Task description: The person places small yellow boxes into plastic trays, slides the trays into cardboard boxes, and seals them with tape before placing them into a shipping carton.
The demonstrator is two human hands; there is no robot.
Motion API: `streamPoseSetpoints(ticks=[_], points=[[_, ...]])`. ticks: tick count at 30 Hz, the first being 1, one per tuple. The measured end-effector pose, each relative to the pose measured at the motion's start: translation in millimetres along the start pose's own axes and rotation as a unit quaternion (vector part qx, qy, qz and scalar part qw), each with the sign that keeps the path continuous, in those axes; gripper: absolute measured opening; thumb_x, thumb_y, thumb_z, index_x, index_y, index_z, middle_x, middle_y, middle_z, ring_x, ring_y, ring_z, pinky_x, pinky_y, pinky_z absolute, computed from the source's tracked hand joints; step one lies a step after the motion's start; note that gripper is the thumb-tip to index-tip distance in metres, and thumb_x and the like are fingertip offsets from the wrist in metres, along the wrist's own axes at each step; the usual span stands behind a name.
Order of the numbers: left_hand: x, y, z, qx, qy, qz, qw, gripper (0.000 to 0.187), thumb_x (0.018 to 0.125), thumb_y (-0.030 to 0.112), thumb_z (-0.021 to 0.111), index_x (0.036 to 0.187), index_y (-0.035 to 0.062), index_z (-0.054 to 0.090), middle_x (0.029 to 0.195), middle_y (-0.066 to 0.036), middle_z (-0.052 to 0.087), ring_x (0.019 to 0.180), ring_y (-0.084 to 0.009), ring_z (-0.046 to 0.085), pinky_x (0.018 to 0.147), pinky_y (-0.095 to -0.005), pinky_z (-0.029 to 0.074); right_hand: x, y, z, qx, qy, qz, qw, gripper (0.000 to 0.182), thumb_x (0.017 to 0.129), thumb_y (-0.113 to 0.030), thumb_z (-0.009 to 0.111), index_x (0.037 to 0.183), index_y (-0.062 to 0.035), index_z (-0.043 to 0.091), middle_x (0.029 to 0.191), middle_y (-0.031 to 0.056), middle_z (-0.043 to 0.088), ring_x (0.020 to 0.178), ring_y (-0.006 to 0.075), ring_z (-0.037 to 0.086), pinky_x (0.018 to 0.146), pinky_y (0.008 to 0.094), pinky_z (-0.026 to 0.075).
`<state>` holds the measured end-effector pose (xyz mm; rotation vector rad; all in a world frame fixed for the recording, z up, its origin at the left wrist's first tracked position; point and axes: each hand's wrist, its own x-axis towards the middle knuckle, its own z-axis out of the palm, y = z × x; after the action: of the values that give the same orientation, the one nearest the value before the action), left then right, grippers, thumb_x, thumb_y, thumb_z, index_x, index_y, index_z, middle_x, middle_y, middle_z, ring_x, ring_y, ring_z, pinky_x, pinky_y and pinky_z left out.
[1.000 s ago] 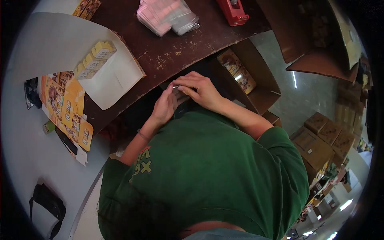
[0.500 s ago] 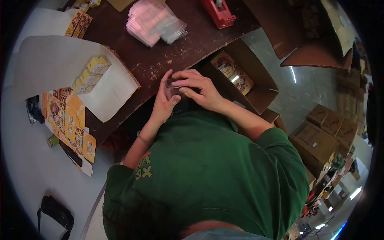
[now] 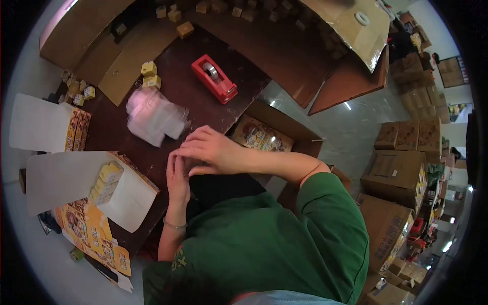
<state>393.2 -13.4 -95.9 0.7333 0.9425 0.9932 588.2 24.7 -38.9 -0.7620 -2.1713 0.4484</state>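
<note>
My left hand (image 3: 178, 179) is raised at the table's front edge, its fingers pointing up and slightly curled. My right hand (image 3: 209, 151) reaches across from the right and its bent fingers meet the left fingertips. Between them shows a sliver of a clear plastic bag (image 3: 191, 163), mostly hidden by the fingers. A pile of clear, pinkish plastic bags (image 3: 152, 118) lies on the table just beyond my hands. To the left stands an open display box (image 3: 133, 201) with a white inside, holding several small yellow boxes (image 3: 107, 182).
A red tape dispenser (image 3: 216, 81) and two small yellow boxes (image 3: 150, 76) stand farther back on the dark table (image 3: 183, 51). Large open cartons (image 3: 284, 61) border the back and right. Flat printed cartons (image 3: 91, 234) lie at left. Stacked cartons (image 3: 394, 173) stand at far right.
The view has swung, showing more of the table's back. My right hand has closed in over the left fingertips, covering most of the clear bag seen between them earlier.
</note>
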Motion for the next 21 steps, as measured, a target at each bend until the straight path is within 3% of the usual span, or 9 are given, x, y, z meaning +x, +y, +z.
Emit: streamPoseSetpoints(ticks=[1, 2, 5, 8, 12, 14, 18, 20, 21], points=[[-4, 8, 3, -0.044, 0.013, -0.051, 0.998, 0.031, 0.105, 0.035, 0.043, 0.118, 0.0081, 0.052, 0.115, -0.008, 0.061, 0.106, -0.0205, 0.061, 0.087, -0.0389, 0.053, 9, 19, -19, 0.027, 0.025, -0.017, 0.999, 0.05, 0.074, -0.024, 0.08, 0.118, -0.009, 0.062, 0.11, 0.0085, 0.064, 0.101, 0.0289, 0.06, 0.09, 0.0417, 0.047], [-6, 6, 0, -0.069, 0.016, -0.061, 0.996, 0.029, 0.104, 0.036, 0.041, 0.113, 0.0106, 0.051, 0.113, -0.009, 0.061, 0.099, -0.023, 0.063, 0.078, -0.0417, 0.055, 20, 43, -41, 0.012, 0.061, 0.034, 0.997, 0.039, 0.076, -0.024, 0.08, 0.109, -0.0085, 0.066, 0.108, 0.0095, 0.066, 0.099, 0.0289, 0.062, 0.087, 0.0402, 0.049], [-17, 5, -15, -0.123, 0.021, -0.104, 0.987, 0.032, 0.104, 0.041, 0.041, 0.108, 0.0115, 0.052, 0.11, -0.008, 0.061, 0.095, -0.0231, 0.064, 0.075, -0.0404, 0.056, 33, 173, -96, -0.013, 0.205, 0.251, 0.946, 0.038, 0.078, -0.021, 0.076, 0.112, -0.0072, 0.065, 0.111, 0.0117, 0.065, 0.103, 0.0311, 0.061, 0.09, 0.0416, 0.048], [-21, -5, -25, -0.107, 0.034, -0.098, 0.989, 0.035, 0.103, 0.045, 0.043, 0.101, 0.0116, 0.052, 0.104, -0.007, 0.061, 0.088, -0.0223, 0.065, 0.066, -0.0374, 0.056, 22, 336, -127, -0.054, 0.232, 0.377, 0.895, 0.037, 0.08, -0.017, 0.072, 0.114, -0.0059, 0.064, 0.115, 0.0138, 0.065, 0.107, 0.0333, 0.06, 0.092, 0.0431, 0.048], [-16, 5, -15, -0.07, 0.09, -0.101, 0.988, 0.033, 0.102, 0.042, 0.046, 0.1, 0.0098, 0.053, 0.102, -0.009, 0.06, 0.086, -0.0233, 0.065, 0.064, -0.0362, 0.057, 57, 420, -151, -0.28, 0.211, 0.303, 0.886, 0.045, 0.082, -0.012, 0.066, 0.126, -0.0061, 0.058, 0.124, 0.0182, 0.06, 0.118, 0.0361, 0.055, 0.1, 0.0453, 0.044], [-12, 3, -17, -0.065, 0.07, -0.112, 0.989, 0.032, 0.101, 0.04, 0.048, 0.1, 0.0088, 0.052, 0.102, -0.01, 0.059, 0.085, -0.0236, 0.065, 0.064, -0.0366, 0.058, 69, 459, -150, -0.382, 0.21, 0.257, 0.862, 0.053, 0.083, -0.011, 0.064, 0.134, -0.0072, 0.052, 0.132, 0.0206, 0.056, 0.124, 0.0375, 0.051, 0.105, 0.0458, 0.041], [1, 16, -4, -0.043, -0.003, -0.102, 0.994, 0.031, 0.099, 0.036, 0.049, 0.103, 0.005, 0.053, 0.101, -0.011, 0.059, 0.084, -0.0245, 0.066, 0.064, -0.0363, 0.058, 89, 448, -160, -0.419, 0.028, 0.306, 0.855, 0.071, 0.083, -0.021, 0.068, 0.147, -0.0118, 0.038, 0.14, 0.0216, 0.049, 0.123, 0.0385, 0.052, 0.097, 0.0464, 0.047], [15, 23, -1, -0.009, -0.039, -0.095, 0.995, 0.036, 0.099, 0.034, 0.049, 0.115, 0.002, 0.053, 0.102, -0.012, 0.059, 0.085, -0.0227, 0.065, 0.063, -0.0337, 0.058, 99, 358, -146, -0.082, 0.193, 0.297, 0.932, 0.064, 0.084, -0.026, 0.07, 0.141, -0.0099, 0.045, 0.131, 0.0159, 0.057, 0.117, 0.0272, 0.057, 0.093, 0.0387, 0.049], [25, 27, 6, -0.005, -0.051, -0.087, 0.995, 0.042, 0.099, 0.036, 0.05, 0.121, 0.0016, 0.051, 0.101, -0.012, 0.059, 0.084, -0.0214, 0.065, 0.063, -0.0323, 0.058, 97, 300, -138, 0.122, 0.178, 0.305, 0.928, 0.059, 0.083, -0.026, 0.072, 0.136, -0.008, 0.05, 0.124, 0.0121, 0.06, 0.11, 0.0209, 0.058, 0.09, 0.0338, 0.049]])
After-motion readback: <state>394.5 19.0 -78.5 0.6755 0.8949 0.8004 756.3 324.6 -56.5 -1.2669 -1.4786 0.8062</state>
